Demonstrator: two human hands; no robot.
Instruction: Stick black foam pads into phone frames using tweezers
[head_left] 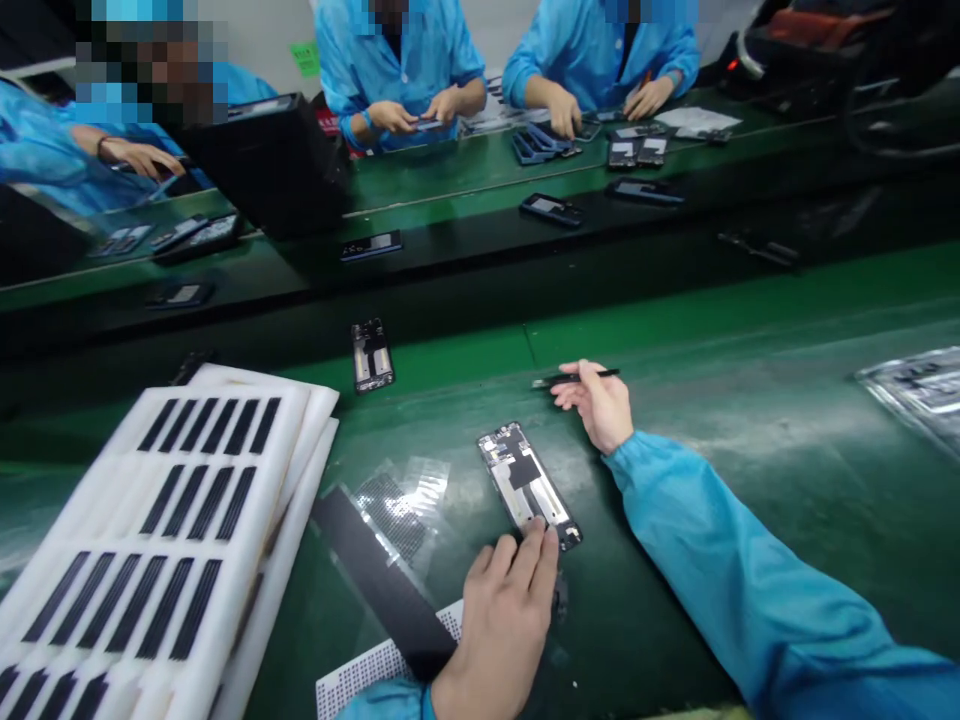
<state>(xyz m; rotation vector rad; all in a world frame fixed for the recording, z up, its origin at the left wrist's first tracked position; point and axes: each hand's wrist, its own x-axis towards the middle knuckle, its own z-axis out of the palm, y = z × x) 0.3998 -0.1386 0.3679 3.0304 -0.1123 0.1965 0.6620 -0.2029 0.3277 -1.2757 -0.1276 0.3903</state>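
Observation:
An opened phone frame [526,482] lies on the green mat in front of me. My left hand [504,612] rests flat with its fingertips pressed on the frame's near end, fingers stretched out. My right hand [598,402], in a blue sleeve, is farther back and pinches a thin black tweezers-like tool [574,378] that points left. A black strip [379,580] and clear perforated film pieces [401,500] lie left of the frame.
White foam trays [161,520] holding several black strips are stacked at the left. Another phone frame [372,354] lies near the dark conveyor belt [465,250], which carries several phones. Three persons in blue coats work across the belt. Bagged parts [919,385] lie at the right.

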